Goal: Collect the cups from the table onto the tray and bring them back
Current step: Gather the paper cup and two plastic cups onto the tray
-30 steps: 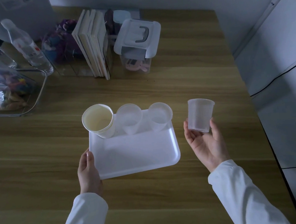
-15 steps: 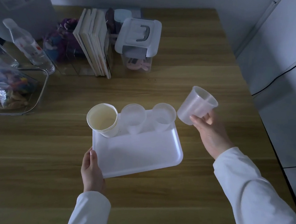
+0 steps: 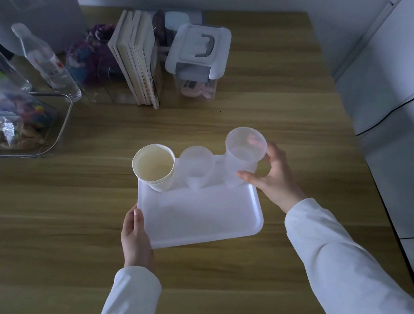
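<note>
A white tray lies on the wooden table in front of me. Along its far edge stand a cream paper cup at the left and a clear plastic cup in the middle. My right hand grips another clear plastic cup at the tray's far right corner, where it covers the clear cup that stood there; I cannot tell whether it sits inside that one. My left hand holds the tray's near left edge, thumb on the rim.
At the back stand upright books, a lidded clear box with a grey handle, and a water bottle. A clear bin with bagged items sits at the left. The table's right edge drops off beside white cabinets.
My right hand has carried the clear cup from beside the tray leftward and set it upright over the tray's far right corner. My left hand has stayed on the tray.
</note>
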Demonstrator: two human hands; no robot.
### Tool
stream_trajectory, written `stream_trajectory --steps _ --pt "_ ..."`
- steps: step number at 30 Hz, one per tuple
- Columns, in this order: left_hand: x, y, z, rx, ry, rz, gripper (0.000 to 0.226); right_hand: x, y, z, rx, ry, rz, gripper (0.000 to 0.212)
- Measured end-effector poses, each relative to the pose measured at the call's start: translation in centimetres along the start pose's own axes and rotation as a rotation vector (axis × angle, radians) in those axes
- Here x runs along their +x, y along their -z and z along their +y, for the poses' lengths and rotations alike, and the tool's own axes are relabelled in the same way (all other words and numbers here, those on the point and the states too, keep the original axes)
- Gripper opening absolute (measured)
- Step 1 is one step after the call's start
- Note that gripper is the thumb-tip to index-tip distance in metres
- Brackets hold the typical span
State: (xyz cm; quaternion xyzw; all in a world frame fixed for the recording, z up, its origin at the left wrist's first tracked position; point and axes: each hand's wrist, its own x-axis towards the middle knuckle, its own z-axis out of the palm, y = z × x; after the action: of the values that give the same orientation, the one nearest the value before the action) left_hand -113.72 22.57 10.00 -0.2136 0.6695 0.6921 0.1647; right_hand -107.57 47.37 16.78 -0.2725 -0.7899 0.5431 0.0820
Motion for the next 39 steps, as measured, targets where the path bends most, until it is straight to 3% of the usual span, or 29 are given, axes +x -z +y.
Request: stream_trajectory --steps 6,10,14,19,24,32,39 --pt "-0.1 -0.2 0.0 -0.007 0.007 -0.001 0.021 0.0 -0.1 0.4 -0.029 0.077 -0.041 0.078" --pt "-0.1 -0.3 0.0 -0.006 0.011 -0.005 0.021 -0.6 0.3 1.7 -0.021 -0.017 -0.066 0.097" --pt "-0.1 -0.2 -0.1 -0.019 0.024 0.004 0.02 -2.3 0.5 2.5 0.143 -0.206 -0.049 0.073" --pt "-0.4 0.0 0.0 -0.016 0.031 0.006 0.021 -4.7 -0.2 3.2 0.09 -0.412 -0.083 0.047" --pt "-0.9 0.5 0.2 -0.011 0.031 0.005 0.021 -6.5 -1.9 3.2 0.097 -0.449 -0.119 0.027" --pt "-2.8 2.3 -0.3 -0.033 0.02 0.04 0.024 -7.5 -4.0 3.0 0.04 -0.423 0.011 0.035" --pt "-6.8 4.5 -1.1 -0.166 0.03 0.167 0.03 -8.1 -4.4 2.6 0.028 -0.399 -0.115 0.043"
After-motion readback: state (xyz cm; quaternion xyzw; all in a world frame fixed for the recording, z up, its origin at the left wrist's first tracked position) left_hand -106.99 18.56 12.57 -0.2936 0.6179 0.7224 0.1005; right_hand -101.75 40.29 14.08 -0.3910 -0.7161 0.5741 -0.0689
